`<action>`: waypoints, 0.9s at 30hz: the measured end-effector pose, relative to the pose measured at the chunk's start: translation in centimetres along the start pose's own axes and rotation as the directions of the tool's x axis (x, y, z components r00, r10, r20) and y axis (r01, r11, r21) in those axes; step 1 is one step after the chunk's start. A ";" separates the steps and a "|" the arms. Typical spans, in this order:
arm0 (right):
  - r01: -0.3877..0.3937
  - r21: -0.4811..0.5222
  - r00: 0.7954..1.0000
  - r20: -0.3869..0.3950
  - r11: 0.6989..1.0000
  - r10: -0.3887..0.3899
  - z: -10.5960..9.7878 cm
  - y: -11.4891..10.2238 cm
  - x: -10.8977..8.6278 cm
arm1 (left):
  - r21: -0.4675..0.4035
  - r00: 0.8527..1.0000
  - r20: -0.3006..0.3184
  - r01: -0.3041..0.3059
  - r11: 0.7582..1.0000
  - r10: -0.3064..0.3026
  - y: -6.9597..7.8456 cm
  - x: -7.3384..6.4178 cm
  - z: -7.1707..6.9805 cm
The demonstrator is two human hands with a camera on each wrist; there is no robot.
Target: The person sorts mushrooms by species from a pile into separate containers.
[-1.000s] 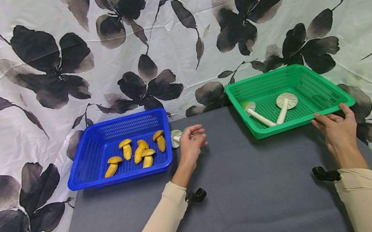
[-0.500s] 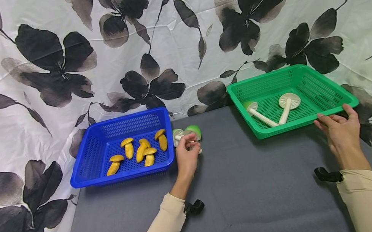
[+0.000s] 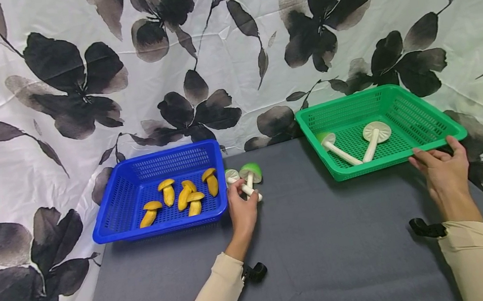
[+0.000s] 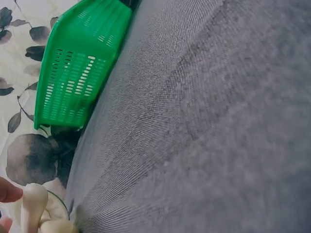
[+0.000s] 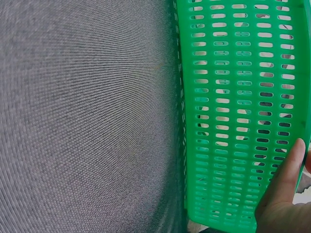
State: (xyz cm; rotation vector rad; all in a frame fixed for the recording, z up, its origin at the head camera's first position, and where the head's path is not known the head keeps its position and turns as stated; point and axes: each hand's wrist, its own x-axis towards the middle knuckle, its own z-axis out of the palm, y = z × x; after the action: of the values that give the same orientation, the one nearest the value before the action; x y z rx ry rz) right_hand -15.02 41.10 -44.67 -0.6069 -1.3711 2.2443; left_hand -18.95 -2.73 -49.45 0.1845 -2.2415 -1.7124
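In the head view my left hand (image 3: 243, 212) is at two green-capped toy mushrooms on the table, just right of the blue basket (image 3: 161, 229). Its thumb and fingers pinch the white stem of the left mushroom (image 3: 250, 190); that one's pale underside faces up. The other green-capped mushroom (image 3: 251, 172) lies close behind, its stem partly covered. In the left wrist view, fingertips (image 4: 8, 190) meet a white stem (image 4: 34, 206). My right hand (image 3: 445, 172) grips the near right rim of the green basket (image 3: 385, 160), with a finger along its outer wall in the right wrist view.
Several yellow mushrooms (image 3: 168, 192) lie in the blue basket. Inside the green basket are two white-stemmed mushrooms (image 3: 372, 143). Grey cloth (image 3: 323, 240) covers the table, and a floral curtain (image 3: 260, 118) hangs right behind both baskets.
My left hand has come down and left onto the mushrooms beside the blue basket, and its fingers have closed on a stem. The right hand keeps its hold on the green basket.
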 end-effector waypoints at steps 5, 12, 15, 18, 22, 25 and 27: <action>-0.004 0.006 1.000 0.004 1.000 0.004 0.0 0.1 -0.2 | 0.015 0.996 -0.043 0.079 0.997 -0.079 0.1 0.0 0.3; -0.003 -0.007 1.000 -0.012 1.000 0.003 0.1 -0.2 -0.3 | -0.015 0.988 -0.019 0.156 0.988 -0.156 0.6 0.1 0.5; -0.003 -0.007 1.000 -0.019 1.000 0.003 0.1 -0.2 -0.2 | -0.082 0.983 0.004 0.182 0.980 -0.182 0.9 0.2 0.7; -0.006 -0.008 1.000 -0.021 1.000 0.006 0.1 -0.2 -0.2 | -0.153 0.978 0.024 0.207 0.966 -0.206 0.9 0.3 0.9; -0.007 -0.004 1.000 -0.016 1.000 0.007 0.2 -0.2 -0.2 | -0.230 0.969 0.041 0.245 0.942 -0.242 0.9 0.4 1.1; -0.006 -0.003 1.000 -0.019 1.000 0.006 0.2 -0.2 -0.3 | -0.288 0.962 0.059 0.273 0.918 -0.268 1.0 0.6 1.1; -0.005 -0.008 1.000 -0.022 1.000 0.005 0.2 -0.2 -0.3 | -0.321 0.958 0.073 0.287 0.903 -0.279 1.1 0.8 1.0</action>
State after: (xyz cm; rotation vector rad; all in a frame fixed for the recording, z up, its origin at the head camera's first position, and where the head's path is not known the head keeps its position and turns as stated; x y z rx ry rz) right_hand -14.89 40.87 -44.34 -0.6367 -1.3694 2.2310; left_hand -19.91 -1.70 -48.48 0.4304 -1.9796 -2.2227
